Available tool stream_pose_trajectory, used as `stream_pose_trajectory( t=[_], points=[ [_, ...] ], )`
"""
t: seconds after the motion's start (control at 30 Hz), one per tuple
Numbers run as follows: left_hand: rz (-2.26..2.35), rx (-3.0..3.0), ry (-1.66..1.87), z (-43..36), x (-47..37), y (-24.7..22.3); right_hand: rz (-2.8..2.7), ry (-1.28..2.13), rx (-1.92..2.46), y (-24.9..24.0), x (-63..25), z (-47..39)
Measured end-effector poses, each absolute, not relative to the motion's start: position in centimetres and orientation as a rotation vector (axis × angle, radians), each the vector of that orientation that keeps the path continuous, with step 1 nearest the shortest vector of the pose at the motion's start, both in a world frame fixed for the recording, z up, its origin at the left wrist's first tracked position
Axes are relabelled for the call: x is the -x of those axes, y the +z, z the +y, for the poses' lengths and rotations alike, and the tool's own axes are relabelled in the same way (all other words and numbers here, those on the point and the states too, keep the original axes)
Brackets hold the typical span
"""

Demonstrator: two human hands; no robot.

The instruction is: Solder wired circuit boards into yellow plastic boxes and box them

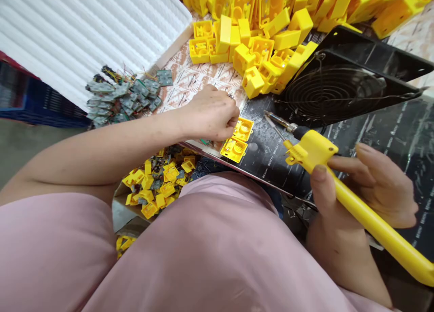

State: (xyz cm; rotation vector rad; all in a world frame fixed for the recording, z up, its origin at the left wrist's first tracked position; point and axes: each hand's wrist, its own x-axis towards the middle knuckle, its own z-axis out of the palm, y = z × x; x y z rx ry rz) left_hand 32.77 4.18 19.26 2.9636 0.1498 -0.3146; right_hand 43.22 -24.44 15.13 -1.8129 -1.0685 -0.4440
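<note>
My left hand (215,113) has its fingers curled down at the left edge of a small yellow plastic housing (244,128); whatever is in the fingertips is hidden. A second open yellow housing (233,149) lies just below the first, nearer the bench edge. A bit of green shows beneath the hand. In my right hand (366,185) is a yellow soldering iron (352,199), gripped along its handle. Its metal tip and a thin feed tube point up and left, above the black mat (271,144) and apart from the housings.
A heap of yellow housings (252,45) covers the far side. The black fan (332,90) leans at right. Green circuit boards (125,95) with wires are piled by a white foam sheet (101,27) at left. Below the bench edge, a box (124,212) holds more yellow parts.
</note>
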Motion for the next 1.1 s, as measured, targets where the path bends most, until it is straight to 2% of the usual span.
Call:
stream_pose_trajectory(
  t=[0.1,0.27,0.43,0.53,0.67,0.8,0.87,0.97,1.03,1.1],
  points=[
    [0.143,-2.976,-0.296,4.1,-32.7,18.8,-1.109,-0.513,1.618,14.4,-43.5,-24.1],
    [0.106,-2.966,-0.309,4.9,-32.2,19.2,-1.059,-0.536,1.667,14.1,-43.7,-25.0],
    [-0.026,-2.790,-0.068,7.0,-31.6,21.1,-1.015,-0.620,1.676,13.2,-44.0,-26.0],
    [-0.259,-2.615,-0.026,5.9,-31.9,20.2,-1.002,-0.680,1.640,12.8,-44.1,-26.0],
    [-0.485,-2.741,-0.161,3.6,-31.5,18.6,-0.983,-0.749,1.662,13.1,-43.9,-25.9],
    [-0.509,-2.791,-0.613,5.4,-29.4,21.1,-0.958,-0.794,1.738,13.4,-43.6,-26.3],
    [-0.323,-2.867,-0.666,6.8,-29.2,22.3,-0.967,-0.803,1.738,13.5,-43.5,-26.3],
    [0.181,-3.018,-0.149,7.6,-31.9,21.7,-0.983,-0.755,1.736,13.7,-43.2,-25.8],
    [0.256,-2.891,0.191,7.3,-34.8,19.9,-0.999,-0.749,1.734,13.8,-43.1,-25.4],
    [0.271,-2.825,0.256,6.8,-37.1,18.2,-1.019,-0.791,1.689,13.6,-43.2,-25.4]
  ],
)
